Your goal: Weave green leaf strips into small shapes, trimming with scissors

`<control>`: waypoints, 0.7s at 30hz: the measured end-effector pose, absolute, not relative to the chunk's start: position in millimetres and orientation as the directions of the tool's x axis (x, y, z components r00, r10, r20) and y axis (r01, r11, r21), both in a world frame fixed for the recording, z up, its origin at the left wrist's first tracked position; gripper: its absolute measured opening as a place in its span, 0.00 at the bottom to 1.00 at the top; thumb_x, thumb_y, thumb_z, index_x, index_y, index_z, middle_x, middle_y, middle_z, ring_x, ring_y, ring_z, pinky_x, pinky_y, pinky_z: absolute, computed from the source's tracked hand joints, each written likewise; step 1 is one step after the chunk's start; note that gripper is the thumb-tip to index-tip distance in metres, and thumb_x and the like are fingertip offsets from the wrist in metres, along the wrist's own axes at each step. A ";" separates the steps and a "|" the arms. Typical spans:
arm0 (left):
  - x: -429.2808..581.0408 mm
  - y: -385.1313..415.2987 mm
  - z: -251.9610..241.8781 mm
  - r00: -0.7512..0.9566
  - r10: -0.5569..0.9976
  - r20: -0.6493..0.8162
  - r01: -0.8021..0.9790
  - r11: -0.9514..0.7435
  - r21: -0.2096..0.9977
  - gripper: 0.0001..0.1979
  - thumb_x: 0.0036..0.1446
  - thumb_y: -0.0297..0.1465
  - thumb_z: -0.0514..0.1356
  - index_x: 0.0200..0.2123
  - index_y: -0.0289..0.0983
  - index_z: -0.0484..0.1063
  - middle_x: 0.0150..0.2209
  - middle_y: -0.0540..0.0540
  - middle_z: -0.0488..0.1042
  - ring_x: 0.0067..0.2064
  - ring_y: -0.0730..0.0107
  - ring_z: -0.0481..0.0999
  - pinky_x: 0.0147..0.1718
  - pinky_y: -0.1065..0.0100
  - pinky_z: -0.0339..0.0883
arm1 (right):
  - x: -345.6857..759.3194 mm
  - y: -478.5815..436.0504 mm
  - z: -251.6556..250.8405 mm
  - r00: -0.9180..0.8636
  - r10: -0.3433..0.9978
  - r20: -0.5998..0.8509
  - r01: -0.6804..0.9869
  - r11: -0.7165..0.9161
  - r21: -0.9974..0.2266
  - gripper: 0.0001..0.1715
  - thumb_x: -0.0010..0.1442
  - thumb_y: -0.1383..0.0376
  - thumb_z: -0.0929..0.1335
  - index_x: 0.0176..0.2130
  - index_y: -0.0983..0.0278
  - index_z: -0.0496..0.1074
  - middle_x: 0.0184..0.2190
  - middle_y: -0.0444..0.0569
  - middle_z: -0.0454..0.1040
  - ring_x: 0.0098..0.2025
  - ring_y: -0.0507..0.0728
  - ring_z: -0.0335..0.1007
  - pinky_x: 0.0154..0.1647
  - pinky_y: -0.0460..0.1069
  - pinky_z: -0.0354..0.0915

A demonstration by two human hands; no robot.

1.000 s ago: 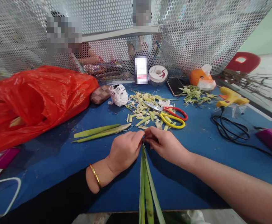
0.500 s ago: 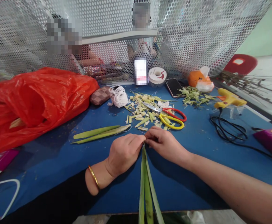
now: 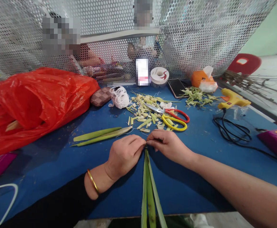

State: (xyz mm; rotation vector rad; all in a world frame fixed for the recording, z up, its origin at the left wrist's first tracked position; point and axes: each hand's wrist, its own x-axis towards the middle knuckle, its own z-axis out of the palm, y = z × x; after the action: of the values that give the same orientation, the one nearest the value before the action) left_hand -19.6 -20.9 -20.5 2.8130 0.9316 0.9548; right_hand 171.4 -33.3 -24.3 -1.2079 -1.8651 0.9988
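Very little changes over the last second: our left hand (image 3: 125, 153) and right hand (image 3: 169, 145) still meet fingertip to fingertip at the far end of the bundle of long, narrow green leaf strips (image 3: 149, 190). Only the meeting point drifts a touch nearer to us. The bundle lies flat on the blue table top (image 3: 57, 158), running from that pinch straight back past the near edge, and it fans into about 3 strips as it comes. Our left fingers are curled together, with thumb and forefinger clamped on the strip ends from the left. Our right thumb and forefinger press on the same ends from the right, the other fingers folded loosely beside them. What, if anything, sits between the 2 pinches is too small to tell. We judge the work to be in a slow, fine stage, since the grip holds and nothing nearby is disturbed. The 2 loose pale-green leaf strips (image 3: 100, 134) lie where they were, just left of our left hand. The scissors with red and yellow handle loops (image 3: 175, 121) rest untouched just beyond our right hand, amid the scattered heap of short cut leaf pieces (image 3: 143, 110). The crumpled red plastic bag (image 3: 34, 101) stays well apart on the left.
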 end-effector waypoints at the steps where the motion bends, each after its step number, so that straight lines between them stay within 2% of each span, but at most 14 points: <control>1: -20.0 -20.7 -20.3 0.629 0.553 0.546 0.528 -0.820 0.222 0.06 0.60 0.25 0.57 0.33 0.36 0.74 0.32 0.48 0.77 0.33 0.69 0.75 0.34 0.70 0.66 | 171.9 -33.0 -23.4 -0.329 0.934 0.141 0.411 0.276 -0.869 0.09 0.60 0.70 0.66 0.28 0.64 0.70 0.25 0.41 0.65 0.23 0.48 0.63 0.26 0.44 0.61; 8: -24.8 -17.5 -20.6 0.620 0.627 0.473 0.542 -0.777 0.319 0.05 0.57 0.24 0.60 0.29 0.35 0.73 0.30 0.48 0.77 0.33 0.69 0.76 0.34 0.69 0.65 | 175.8 -33.4 -14.6 -0.397 0.904 0.156 0.559 0.373 -0.740 0.10 0.58 0.74 0.66 0.27 0.66 0.70 0.25 0.44 0.67 0.28 0.51 0.64 0.30 0.45 0.58; 14: -31.5 -16.1 -16.8 0.603 0.716 0.352 0.653 -0.697 0.298 0.05 0.55 0.25 0.62 0.28 0.37 0.72 0.29 0.51 0.76 0.33 0.68 0.75 0.31 0.67 0.62 | 187.0 -33.2 -3.3 -0.569 0.822 0.009 0.637 0.448 -0.627 0.12 0.53 0.80 0.64 0.25 0.66 0.70 0.26 0.44 0.69 0.29 0.51 0.64 0.31 0.45 0.56; 18: -33.3 -16.1 -12.2 0.590 0.756 0.285 0.698 -0.654 0.292 0.05 0.54 0.25 0.62 0.27 0.38 0.72 0.29 0.51 0.76 0.32 0.67 0.75 0.31 0.67 0.60 | 193.6 -33.5 3.2 -0.611 0.788 -0.076 0.646 0.441 -0.622 0.13 0.51 0.81 0.64 0.24 0.66 0.69 0.25 0.44 0.68 0.28 0.50 0.63 0.30 0.45 0.56; 21: -32.5 -16.1 -10.2 0.576 0.780 0.246 0.719 -0.626 0.303 0.05 0.54 0.24 0.62 0.26 0.38 0.72 0.29 0.51 0.76 0.33 0.67 0.74 0.31 0.67 0.60 | 193.6 -33.2 3.6 -0.577 0.815 -0.045 0.614 0.397 -0.682 0.12 0.53 0.79 0.64 0.24 0.65 0.69 0.25 0.44 0.68 0.29 0.51 0.64 0.32 0.46 0.58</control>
State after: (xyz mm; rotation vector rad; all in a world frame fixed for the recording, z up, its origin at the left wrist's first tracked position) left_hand -32.5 -16.1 -10.2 2.6348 1.2643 0.5363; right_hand 193.6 -33.2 3.6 -1.2485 -2.3620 0.9639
